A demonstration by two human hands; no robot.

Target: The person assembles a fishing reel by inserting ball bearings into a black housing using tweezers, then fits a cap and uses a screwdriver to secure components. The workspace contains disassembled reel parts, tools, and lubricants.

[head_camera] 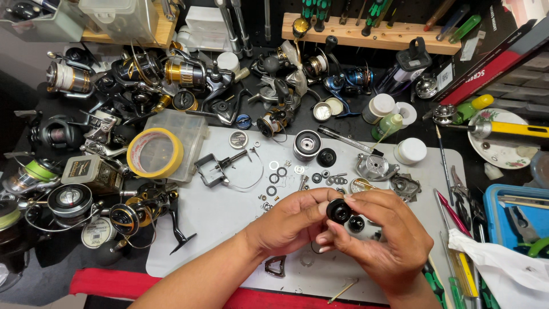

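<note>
Both my hands meet over a white work mat (229,217) near its front edge. My left hand (289,223) and my right hand (377,234) together pinch a small black round reel part (339,211) between thumbs and fingertips. A second small black round part (356,224) sits just below it, against my right fingers. On the mat beyond lie several washers and rings (277,171), a black-and-silver spool (307,145), a black knob (326,157), a wire bail arm (220,167) and a silver reel body (374,166).
Many fishing reels (143,74) crowd the left and back. A yellow tape roll (155,152) rests on a clear box. White bottles (410,151) and a green one (389,125) stand back right. Screwdrivers and pliers (457,194) line the right, beside a blue tray (503,223) and a white cloth (503,269).
</note>
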